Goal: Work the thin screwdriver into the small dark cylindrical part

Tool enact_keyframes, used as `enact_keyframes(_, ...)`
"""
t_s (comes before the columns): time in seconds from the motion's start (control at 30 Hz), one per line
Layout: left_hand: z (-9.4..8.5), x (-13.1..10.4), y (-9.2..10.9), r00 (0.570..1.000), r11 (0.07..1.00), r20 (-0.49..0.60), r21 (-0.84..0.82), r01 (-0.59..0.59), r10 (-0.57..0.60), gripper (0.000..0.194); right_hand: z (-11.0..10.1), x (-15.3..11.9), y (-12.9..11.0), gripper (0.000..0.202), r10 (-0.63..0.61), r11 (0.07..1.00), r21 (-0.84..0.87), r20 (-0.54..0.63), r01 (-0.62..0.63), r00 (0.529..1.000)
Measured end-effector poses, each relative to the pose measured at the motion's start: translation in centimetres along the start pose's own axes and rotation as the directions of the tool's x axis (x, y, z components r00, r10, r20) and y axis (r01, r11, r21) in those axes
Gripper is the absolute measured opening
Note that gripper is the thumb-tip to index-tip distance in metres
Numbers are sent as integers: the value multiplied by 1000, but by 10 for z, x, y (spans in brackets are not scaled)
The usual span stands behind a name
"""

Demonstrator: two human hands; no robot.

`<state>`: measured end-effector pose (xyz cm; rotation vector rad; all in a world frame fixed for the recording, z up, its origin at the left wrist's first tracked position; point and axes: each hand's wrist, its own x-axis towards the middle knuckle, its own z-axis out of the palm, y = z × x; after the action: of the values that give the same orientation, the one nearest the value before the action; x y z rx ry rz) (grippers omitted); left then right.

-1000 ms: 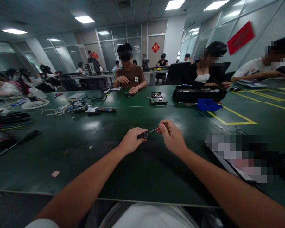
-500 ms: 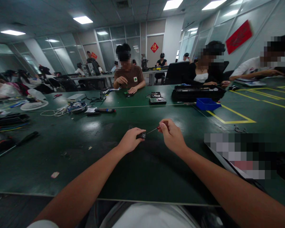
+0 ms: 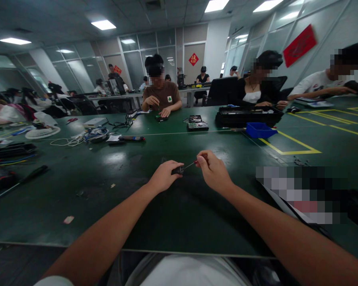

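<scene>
My left hand (image 3: 164, 175) is closed around a small black cylindrical part (image 3: 178, 170), whose round end faces right. Between the fingers and thumb of my right hand (image 3: 212, 169) is a screwdriver (image 3: 196, 161) with a reddish handle and a thin metal shaft. The shaft slants down to the left, and its tip is at the end of the black part; whether it sits inside cannot be made out. Both hands are above the green table (image 3: 155, 222).
A blue bin (image 3: 261, 130), a long black casing (image 3: 247, 117) and a hard drive (image 3: 197, 126) lie further back. To the left are a long screwdriver (image 3: 32, 174), a cable bundle (image 3: 97, 135) and a white fan (image 3: 43, 131). Across the table a person (image 3: 161, 95) works.
My right hand has shifted slightly left with the screwdriver, bringing its handle closer to the black part. My left hand has hardly moved.
</scene>
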<state>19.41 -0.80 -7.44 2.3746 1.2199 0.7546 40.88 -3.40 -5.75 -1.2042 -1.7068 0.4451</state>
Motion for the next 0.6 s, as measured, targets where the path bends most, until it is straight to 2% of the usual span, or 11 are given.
enact_keyframes(0.17, -2, 0, 1, 999, 999, -20, -30, 25, -26, 41, -3, 1, 1, 18, 14, 998, -55, -52, -17, 999)
enact_keyframes(0.27, -2, 1, 1, 993, 994, -81, -72, 80, -86, 38, -2, 2, 2, 19, 9, 999, -50, -91, -14, 996)
enact_keyframes(0.47, 2, 3, -4, 956, 931, -198, -336, 142, -218, 35, -2, 2, 2, 19, 7, 1000, -12, -139, -9, 990)
enact_keyframes(0.53, 1, 2, -1, 955, 938, -202, -316, 145, -216, 38, -3, 2, 2, 19, 7, 1000, 10, -154, -5, 988)
enact_keyframes(0.6, 0, 1, 4, 968, 964, -166, -219, 151, -189, 37, -3, 2, 3, 20, 6, 1000, 23, -167, -2, 986)
